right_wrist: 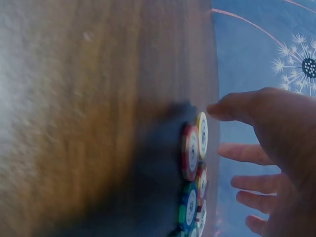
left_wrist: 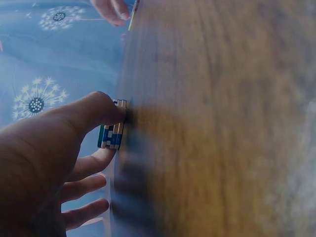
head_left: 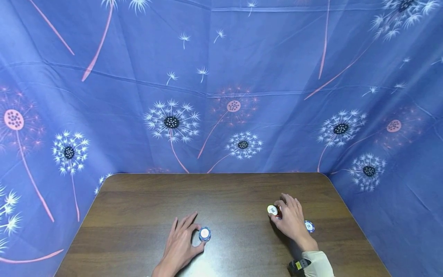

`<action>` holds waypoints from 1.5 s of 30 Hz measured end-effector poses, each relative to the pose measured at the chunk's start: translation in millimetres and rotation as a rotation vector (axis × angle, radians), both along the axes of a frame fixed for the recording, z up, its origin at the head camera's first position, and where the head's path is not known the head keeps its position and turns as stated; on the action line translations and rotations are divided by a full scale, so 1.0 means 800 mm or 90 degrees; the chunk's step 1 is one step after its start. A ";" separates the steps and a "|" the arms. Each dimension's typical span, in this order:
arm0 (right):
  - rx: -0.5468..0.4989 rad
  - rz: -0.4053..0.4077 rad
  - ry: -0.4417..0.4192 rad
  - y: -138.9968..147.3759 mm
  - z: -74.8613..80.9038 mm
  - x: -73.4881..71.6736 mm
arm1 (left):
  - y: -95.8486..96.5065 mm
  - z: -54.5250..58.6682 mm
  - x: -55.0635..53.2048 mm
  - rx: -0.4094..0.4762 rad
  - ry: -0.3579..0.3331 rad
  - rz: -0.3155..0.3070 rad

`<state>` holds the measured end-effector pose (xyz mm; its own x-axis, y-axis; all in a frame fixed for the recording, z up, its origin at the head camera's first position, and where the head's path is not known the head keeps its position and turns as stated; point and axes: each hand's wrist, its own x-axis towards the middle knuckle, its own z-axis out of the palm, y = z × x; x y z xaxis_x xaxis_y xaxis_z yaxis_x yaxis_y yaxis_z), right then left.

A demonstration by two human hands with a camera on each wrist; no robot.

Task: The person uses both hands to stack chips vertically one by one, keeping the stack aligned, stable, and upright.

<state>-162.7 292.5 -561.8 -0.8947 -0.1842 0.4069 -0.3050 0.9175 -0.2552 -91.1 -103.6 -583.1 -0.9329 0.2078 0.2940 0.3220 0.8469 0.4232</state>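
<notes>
A small stack of poker chips (head_left: 205,234), blue-edged with a pale centre on top, stands on the wooden table. My left hand (head_left: 180,244) pinches it between thumb and index finger. In the left wrist view the stack (left_wrist: 112,137) shows blue, white and green edges; the other fingers extend clear of it. A yellow-white chip (head_left: 272,210) marked 50 lies by the thumb and index finger of my right hand (head_left: 290,217). The right wrist view shows that yellow chip (right_wrist: 203,135) flat on the table, the fingertips hovering just over it with a slight gap.
A red chip (right_wrist: 189,152) and a green-blue chip (right_wrist: 188,207) lie beside the yellow one, with more chips around them. A blue chip (head_left: 309,226) sits right of my right wrist. Blue dandelion cloth (head_left: 221,77) hangs behind the table (head_left: 238,246) and along its sides.
</notes>
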 end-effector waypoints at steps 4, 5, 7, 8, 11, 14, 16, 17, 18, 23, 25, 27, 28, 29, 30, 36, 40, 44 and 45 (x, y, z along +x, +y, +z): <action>0.015 0.003 -0.027 0.005 0.005 -0.003 | 0.001 -0.001 -0.001 0.004 0.003 -0.001; 0.018 0.003 -0.037 0.006 0.006 -0.003 | 0.001 -0.001 -0.001 0.005 0.004 -0.001; 0.024 0.000 -0.058 0.007 0.007 -0.002 | 0.001 -0.002 -0.001 0.005 0.005 0.000; 0.027 -0.003 -0.068 0.008 0.007 -0.002 | 0.001 -0.002 -0.001 0.006 0.005 0.001; 0.033 -0.013 -0.091 0.009 0.009 0.000 | 0.001 -0.002 -0.001 0.006 0.003 0.001; 0.035 -0.017 -0.102 0.009 0.010 0.000 | 0.001 -0.002 -0.001 0.007 0.002 0.000; 0.034 -0.017 -0.102 0.009 0.010 -0.001 | 0.001 -0.001 -0.001 0.009 0.003 0.001; 0.034 -0.017 -0.100 0.009 0.010 -0.001 | 0.001 -0.001 0.000 0.009 0.004 0.001; 0.034 -0.018 -0.097 0.009 0.010 -0.001 | 0.001 -0.001 0.000 0.011 0.004 0.000; 0.031 -0.018 -0.086 0.008 0.009 -0.002 | 0.001 0.000 0.000 0.015 0.002 0.001; 0.027 -0.017 -0.084 0.008 0.008 -0.002 | 0.001 0.000 0.000 0.014 -0.001 0.001; 0.025 -0.016 -0.082 0.008 0.007 -0.003 | 0.001 0.000 0.000 0.014 -0.003 0.002; 0.023 -0.016 -0.081 0.008 0.006 -0.004 | 0.001 0.000 0.000 0.014 -0.004 0.002; 0.023 -0.015 -0.080 0.008 0.005 -0.004 | 0.001 0.000 0.000 0.014 -0.004 0.002; 0.020 -0.014 -0.080 0.008 0.005 -0.005 | 0.001 0.000 0.000 0.016 -0.005 0.001; 0.007 -0.003 -0.081 0.007 0.001 -0.007 | 0.000 -0.001 0.002 0.030 -0.002 0.000; 0.007 -0.002 -0.079 0.005 -0.001 -0.010 | 0.000 -0.001 0.002 0.027 0.003 0.000; 0.005 -0.001 -0.087 0.002 -0.003 -0.012 | 0.000 -0.001 0.001 0.021 0.002 0.001; 0.003 -0.001 -0.090 0.001 -0.003 -0.012 | 0.000 -0.001 0.001 0.020 0.001 0.001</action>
